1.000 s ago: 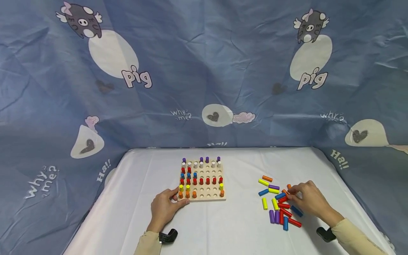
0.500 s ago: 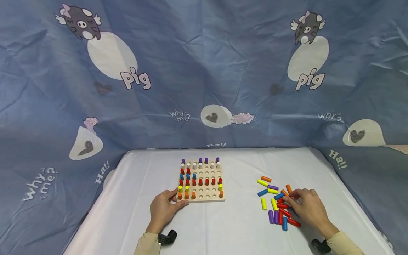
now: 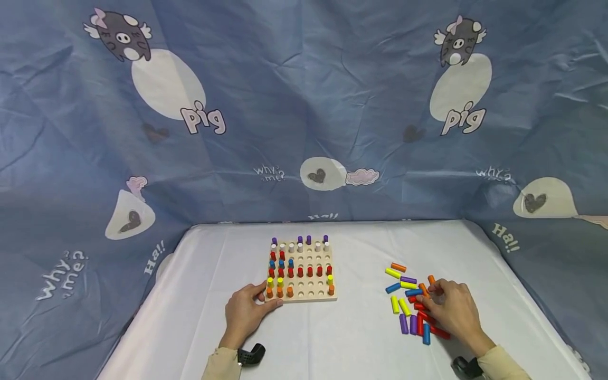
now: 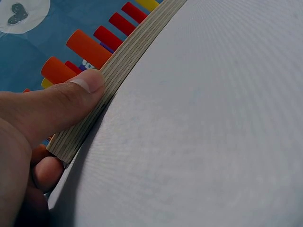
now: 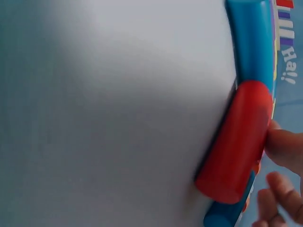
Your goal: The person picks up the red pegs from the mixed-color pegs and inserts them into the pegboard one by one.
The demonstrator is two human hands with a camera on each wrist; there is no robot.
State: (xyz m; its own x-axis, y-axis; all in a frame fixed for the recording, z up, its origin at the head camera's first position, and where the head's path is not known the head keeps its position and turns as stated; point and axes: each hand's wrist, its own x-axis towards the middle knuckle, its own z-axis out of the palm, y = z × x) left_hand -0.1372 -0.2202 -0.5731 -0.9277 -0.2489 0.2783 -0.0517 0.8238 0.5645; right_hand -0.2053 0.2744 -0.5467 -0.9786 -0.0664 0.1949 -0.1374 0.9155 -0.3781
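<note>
A wooden pegboard [image 3: 309,301] carries upright purple, white, red, blue, yellow and orange pegs, with several holes bare. My left hand [image 3: 244,314] grips its near-left corner; in the left wrist view the thumb [image 4: 61,101] presses the front edge and fingers curl beside the corner. My right hand [image 3: 456,311] is over a loose pile of pegs at the right, thumb and fingertips parted near the red and orange pegs [image 3: 424,289]. In the right wrist view, the fingers show no peg between them, close behind a red peg [image 5: 236,146] and a blue peg [image 5: 253,42]. The hand hides part of the pile.
Yellow pegs [image 3: 395,304], purple pegs [image 3: 404,324] and a blue peg [image 3: 426,334] lie on the white cloth [image 3: 351,338] around the right hand. Printed blue fabric [image 3: 304,132] hangs behind the table.
My right hand has shifted left and nearer over the pile. A yellow, a blue and an orange peg near its fingertips have turned or slid slightly. The left hand stays on the pegboard.
</note>
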